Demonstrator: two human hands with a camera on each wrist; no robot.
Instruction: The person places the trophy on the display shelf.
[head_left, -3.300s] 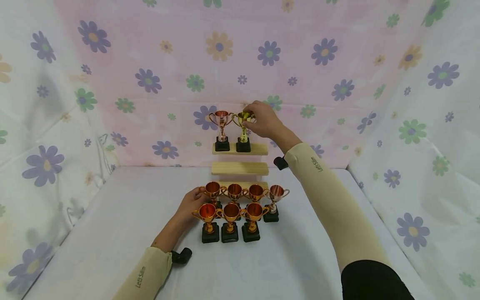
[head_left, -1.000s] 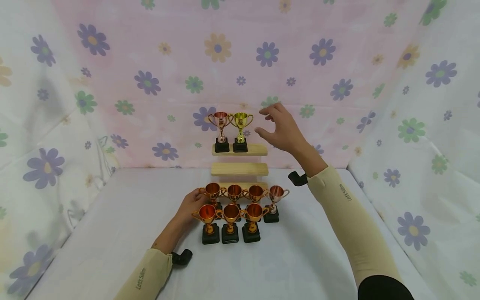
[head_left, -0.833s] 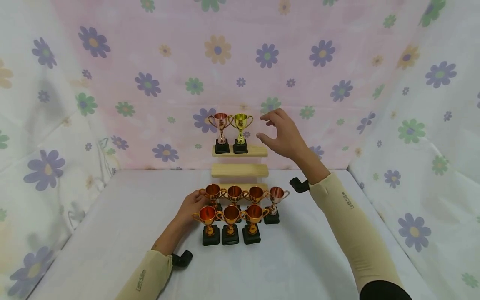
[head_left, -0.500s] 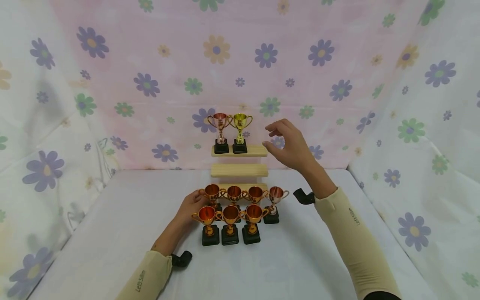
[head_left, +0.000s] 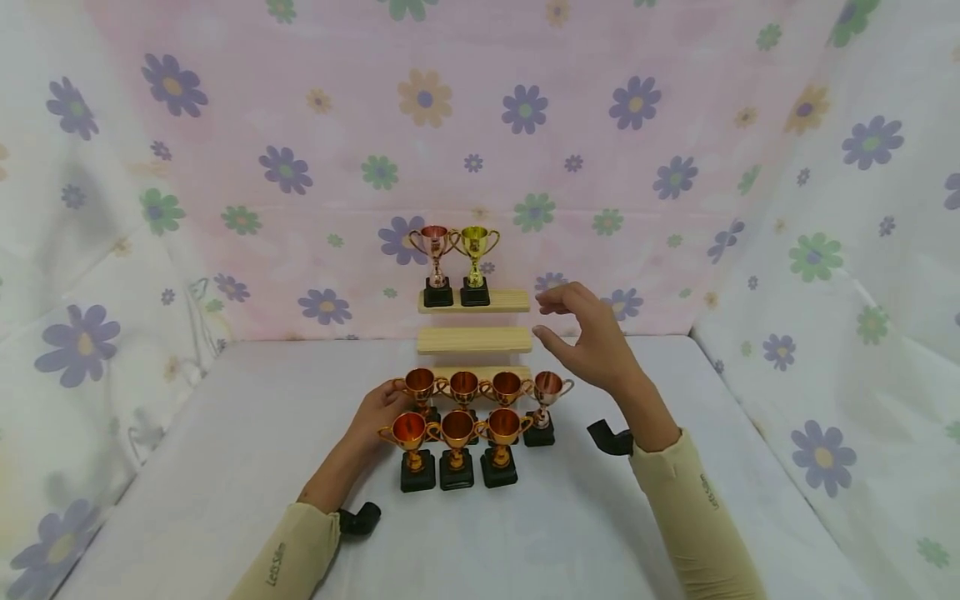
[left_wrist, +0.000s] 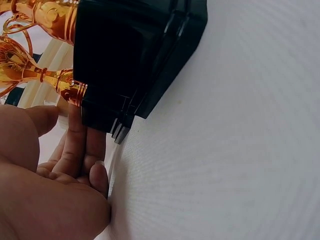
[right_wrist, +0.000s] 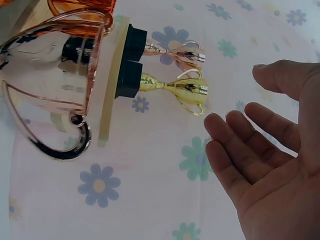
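My left hand [head_left: 381, 414] rests on the table beside the back-left orange-gold trophy cup [head_left: 420, 383]. In the left wrist view its relaxed fingers [left_wrist: 75, 150] reach to that trophy's black base [left_wrist: 102, 107], their tips partly hidden behind it, and the thumb lies apart. My right hand [head_left: 596, 346] hovers in the air right of the shelves, fingers spread from the thumb, holding nothing. On the top wooden shelf [head_left: 512, 301] stand a rose-gold trophy [head_left: 435, 243] and, to its right, a yellow-gold trophy [head_left: 476, 243]. A paler rose-gold trophy [head_left: 547, 387] stands below the right hand.
Three orange-gold trophies, one a front-middle trophy [head_left: 457, 429], form the front row; more stand behind. A middle shelf [head_left: 474, 340] and a lower shelf [head_left: 487, 372] rise behind them. The white table [head_left: 262, 417] meets flowered cloth walls [head_left: 315, 258].
My right hand has let go of the yellow-gold trophy on the top shelf, drawn back to the right and come down. The left hand keeps its place.
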